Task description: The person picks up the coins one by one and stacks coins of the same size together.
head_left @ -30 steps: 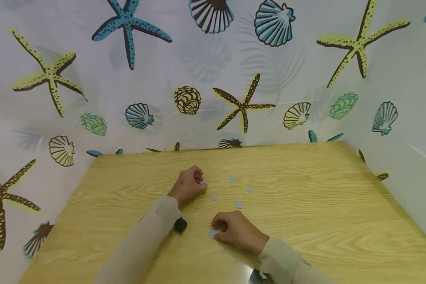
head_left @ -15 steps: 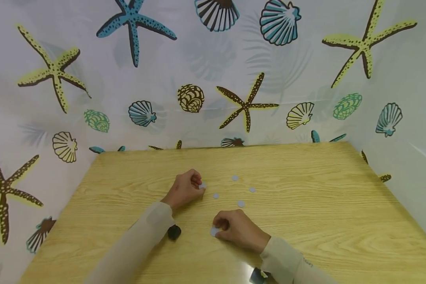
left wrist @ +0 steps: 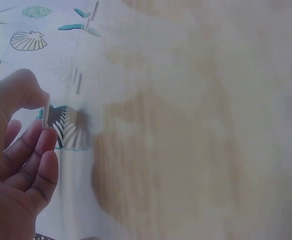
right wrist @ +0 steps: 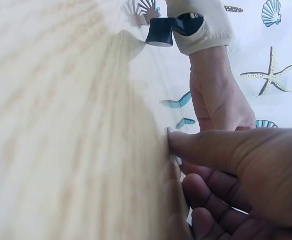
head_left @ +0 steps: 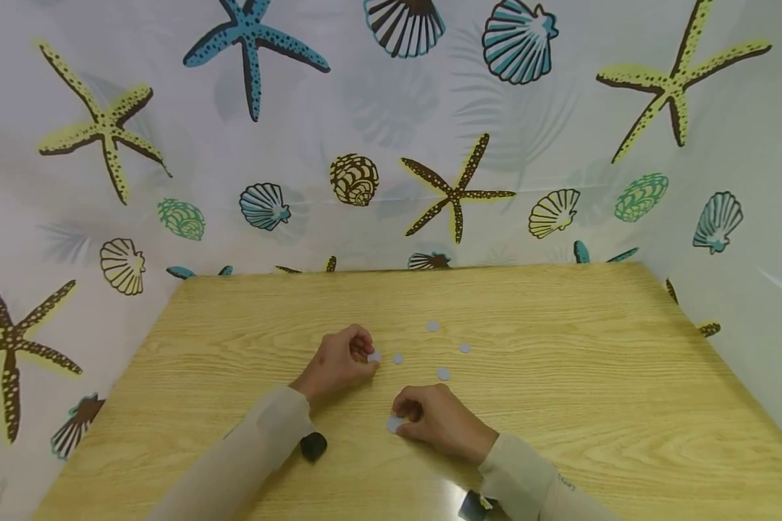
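Observation:
In the head view my left hand (head_left: 340, 365) pinches a small white disc (head_left: 374, 357), left of the loose discs. The left wrist view shows this thin disc (left wrist: 46, 112) edge-on between thumb and fingertip, with the other fingers curled loosely below. My right hand (head_left: 446, 425), closer to the front, pinches a larger white disc (head_left: 394, 425) by its right edge, low at the wooden table (head_left: 593, 405). Seen from the right wrist, the thumb covers most of that disc (right wrist: 169, 132), close along the tabletop.
Several loose white discs lie on the table, including a small one (head_left: 398, 359) beside my left fingertips and a larger one (head_left: 443, 373) beyond my right hand. Black wrist cameras (head_left: 313, 447) hang by both sleeves. A shell-patterned cloth (head_left: 287, 145) rises behind the table.
My left hand has come nearer to me with its disc, now level with the closest small loose disc. The right hand has kept its place and its pinch.

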Motion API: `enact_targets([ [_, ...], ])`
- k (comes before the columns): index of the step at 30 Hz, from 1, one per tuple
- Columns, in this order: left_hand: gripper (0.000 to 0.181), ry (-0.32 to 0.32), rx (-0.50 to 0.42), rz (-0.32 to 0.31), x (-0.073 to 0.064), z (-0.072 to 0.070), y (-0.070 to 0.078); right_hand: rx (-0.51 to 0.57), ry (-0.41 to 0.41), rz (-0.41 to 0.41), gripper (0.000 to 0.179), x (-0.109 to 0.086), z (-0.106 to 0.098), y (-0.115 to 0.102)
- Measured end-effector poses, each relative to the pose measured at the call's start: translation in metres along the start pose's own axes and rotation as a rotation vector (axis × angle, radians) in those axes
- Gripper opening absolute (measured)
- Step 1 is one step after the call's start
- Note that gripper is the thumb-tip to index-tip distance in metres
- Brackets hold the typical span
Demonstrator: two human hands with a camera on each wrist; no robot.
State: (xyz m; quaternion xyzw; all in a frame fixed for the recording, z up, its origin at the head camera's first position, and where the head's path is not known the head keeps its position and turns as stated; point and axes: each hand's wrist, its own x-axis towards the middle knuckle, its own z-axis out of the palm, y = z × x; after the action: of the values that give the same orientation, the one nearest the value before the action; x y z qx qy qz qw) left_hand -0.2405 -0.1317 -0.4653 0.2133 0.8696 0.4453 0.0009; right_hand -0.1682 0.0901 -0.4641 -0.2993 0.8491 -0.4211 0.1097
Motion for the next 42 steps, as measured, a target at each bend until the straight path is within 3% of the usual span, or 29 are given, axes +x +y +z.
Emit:
enact_targets([
  [17,0.026,-0.012,-0.025,0.032,-0.029,0.008,0.004,0.002,0.008,0.003,0.022,0.0,0.0,0.001],
  [25,0.027,-0.063,-0.079,0.011,-0.04,0.014,0.007,-0.006,-0.008,-0.001,0.022,-0.001,0.0,-0.001],
  [42,0.03,-0.162,-0.061,0.036,-0.052,0.016,0.015,-0.001,-0.007,-0.004,0.019,0.0,0.001,-0.002],
])
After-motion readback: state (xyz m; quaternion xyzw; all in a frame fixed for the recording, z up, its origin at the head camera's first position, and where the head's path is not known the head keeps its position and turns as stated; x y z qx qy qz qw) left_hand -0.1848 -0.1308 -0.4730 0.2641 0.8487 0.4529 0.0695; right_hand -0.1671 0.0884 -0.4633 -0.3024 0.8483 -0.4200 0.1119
